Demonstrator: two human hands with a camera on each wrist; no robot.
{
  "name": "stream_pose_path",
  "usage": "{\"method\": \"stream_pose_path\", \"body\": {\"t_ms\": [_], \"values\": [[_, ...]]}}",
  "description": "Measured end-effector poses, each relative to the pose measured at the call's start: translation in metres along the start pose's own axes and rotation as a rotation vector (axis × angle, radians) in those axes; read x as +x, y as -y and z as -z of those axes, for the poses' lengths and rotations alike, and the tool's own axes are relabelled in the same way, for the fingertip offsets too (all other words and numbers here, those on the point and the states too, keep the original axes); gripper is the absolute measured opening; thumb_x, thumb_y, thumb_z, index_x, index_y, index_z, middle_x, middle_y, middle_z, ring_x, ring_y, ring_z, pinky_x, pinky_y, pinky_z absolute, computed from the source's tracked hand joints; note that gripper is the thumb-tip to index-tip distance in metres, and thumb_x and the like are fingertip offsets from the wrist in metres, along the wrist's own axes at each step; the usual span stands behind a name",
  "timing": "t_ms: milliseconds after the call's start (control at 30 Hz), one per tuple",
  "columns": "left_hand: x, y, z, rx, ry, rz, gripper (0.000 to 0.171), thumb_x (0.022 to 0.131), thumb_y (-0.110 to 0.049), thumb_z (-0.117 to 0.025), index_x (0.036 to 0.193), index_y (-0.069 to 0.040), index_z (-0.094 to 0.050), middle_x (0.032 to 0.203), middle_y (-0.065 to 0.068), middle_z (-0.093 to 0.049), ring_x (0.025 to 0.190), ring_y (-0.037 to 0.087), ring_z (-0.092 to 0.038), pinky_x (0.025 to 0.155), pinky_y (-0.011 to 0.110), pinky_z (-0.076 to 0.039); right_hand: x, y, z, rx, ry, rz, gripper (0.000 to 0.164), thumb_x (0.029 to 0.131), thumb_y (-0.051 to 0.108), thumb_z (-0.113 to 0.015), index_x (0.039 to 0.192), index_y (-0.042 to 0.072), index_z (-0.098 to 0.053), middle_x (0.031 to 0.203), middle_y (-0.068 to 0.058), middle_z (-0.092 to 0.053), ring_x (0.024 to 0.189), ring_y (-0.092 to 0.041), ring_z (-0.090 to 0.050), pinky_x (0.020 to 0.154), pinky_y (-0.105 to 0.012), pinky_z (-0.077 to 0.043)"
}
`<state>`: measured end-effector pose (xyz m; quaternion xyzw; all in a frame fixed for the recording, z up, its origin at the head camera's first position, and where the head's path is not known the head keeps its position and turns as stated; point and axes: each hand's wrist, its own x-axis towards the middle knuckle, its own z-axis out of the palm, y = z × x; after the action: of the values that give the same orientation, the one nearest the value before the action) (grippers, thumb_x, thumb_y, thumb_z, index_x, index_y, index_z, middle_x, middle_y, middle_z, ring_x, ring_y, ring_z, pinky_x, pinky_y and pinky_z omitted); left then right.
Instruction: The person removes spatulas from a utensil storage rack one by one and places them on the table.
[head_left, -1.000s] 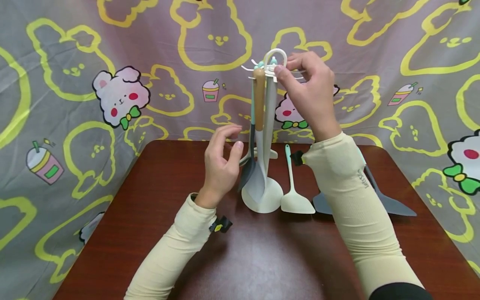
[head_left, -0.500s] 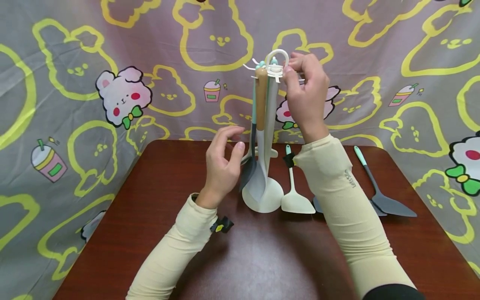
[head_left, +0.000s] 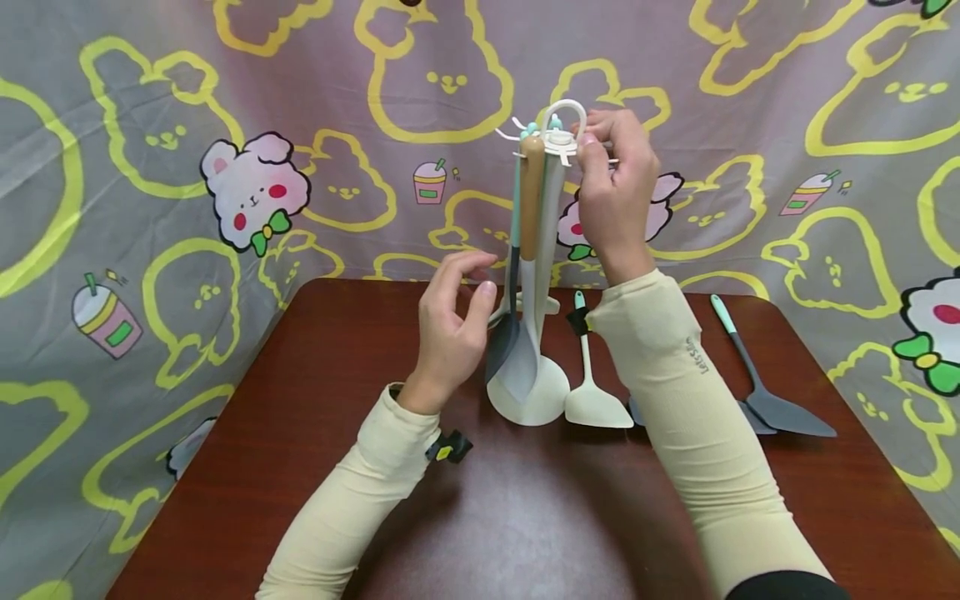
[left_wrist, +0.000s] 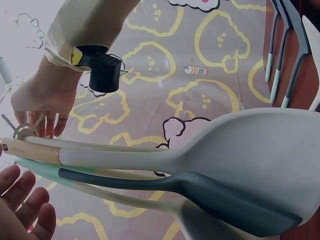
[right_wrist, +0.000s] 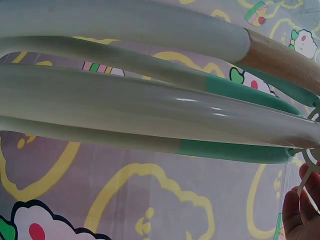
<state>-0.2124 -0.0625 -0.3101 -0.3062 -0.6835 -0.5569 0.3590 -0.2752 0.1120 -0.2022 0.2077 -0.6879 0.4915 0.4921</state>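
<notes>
A white utensil stand (head_left: pixel 532 408) with a round base, a ring of hooks and a loop on top rises from the table. My right hand (head_left: pixel 618 179) pinches the hook ring beside the loop, its fingers (right_wrist: pixel 310 195) at a hook arm. From the ring hangs a pale turner (left_wrist: pixel 260 155) with a wooden handle; a dark grey utensil (left_wrist: pixel 220 200) with a mint handle hangs beside it. More pale utensils with mint ends (right_wrist: pixel 250 95) hang behind. My left hand (head_left: pixel 453 325) hovers left of the hanging utensils, fingers loosely bent, holding nothing.
A cream turner (head_left: pixel 597 406) lies on the brown table (head_left: pixel 360 350) right of the base. Further right lie dark grey turners (head_left: pixel 787 412), partly hidden by the right sleeve. A patterned cloth (head_left: pixel 330 183) hangs behind the table.
My right wrist and forearm have swung left, uncovering more of the dark turner, while the fingers stay at the ring. The view has shifted slightly; my left hand stays beside the utensils.
</notes>
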Motion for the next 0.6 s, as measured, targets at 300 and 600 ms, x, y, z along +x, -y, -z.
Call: {"method": "stream_pose_path", "body": {"t_ms": [300, 600], "values": [[-0.0012, 0.0011, 0.0037, 0.0, -0.023, 0.008, 0.028, 0.094, -0.009, -0.053, 0.116, 0.004, -0.064, 0.115, 0.018, -0.064, 0.099, 0.029, -0.06, 0.082, 0.031, -0.048, -0.0019, -0.0022, -0.0039, -0.01, -0.011, -0.023, 0.023, 0.09, 0.012, -0.042, 0.08, -0.008, -0.052, 0.101, -0.022, -0.066, 0.102, -0.02, -0.061, 0.087, -0.022, -0.041], [-0.0018, 0.0036, 0.0082, 0.001, -0.024, 0.005, 0.028, 0.095, -0.011, -0.052, 0.116, 0.004, -0.064, 0.115, 0.018, -0.064, 0.099, 0.031, -0.059, 0.08, 0.027, -0.046, -0.0031, -0.0011, -0.0066, -0.03, -0.041, -0.031, 0.03, 0.089, 0.012, -0.042, 0.083, -0.017, -0.051, 0.1, -0.026, -0.066, 0.1, -0.027, -0.062, 0.082, -0.018, -0.04]]}}
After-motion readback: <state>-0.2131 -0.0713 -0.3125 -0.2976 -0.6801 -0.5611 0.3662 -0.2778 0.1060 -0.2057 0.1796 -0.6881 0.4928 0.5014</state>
